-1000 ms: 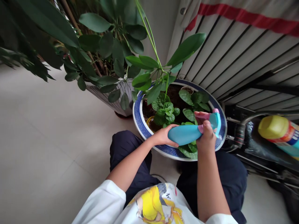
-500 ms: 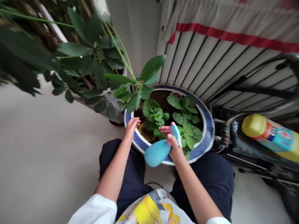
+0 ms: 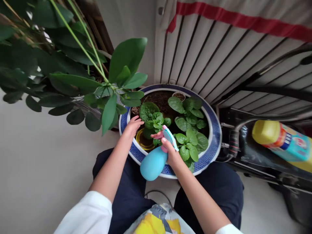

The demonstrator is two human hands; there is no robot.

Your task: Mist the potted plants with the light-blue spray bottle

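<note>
A blue spray bottle (image 3: 154,162) with a pink and light-blue trigger head is in my right hand (image 3: 169,150), whose fingers wrap the neck and trigger. It tilts over the near rim of a round blue-and-white planter (image 3: 211,143). Its nozzle points toward a leafy green plant (image 3: 156,121) in the dark soil. My left hand (image 3: 133,126) is open at the planter's left side, fingers stretched toward that plant's leaves; whether they touch is unclear. Below those leaves, a yellow-rimmed round dish (image 3: 142,143) shows. More leafy plants (image 3: 191,143) grow at the right.
A tall plant's broad leaves (image 3: 126,61) hang over the planter's left rim. Behind stands a slatted white panel (image 3: 192,55) under a red-edged curtain (image 3: 219,14). At right, a metal-framed cart (image 3: 235,139) carries a yellow-capped bottle (image 3: 280,139).
My left hand has moved forward, closer to the leaves. The spray bottle has tipped slightly and shifted left in view with my right hand. The camera view has shifted, bringing the overhanging leaves nearer.
</note>
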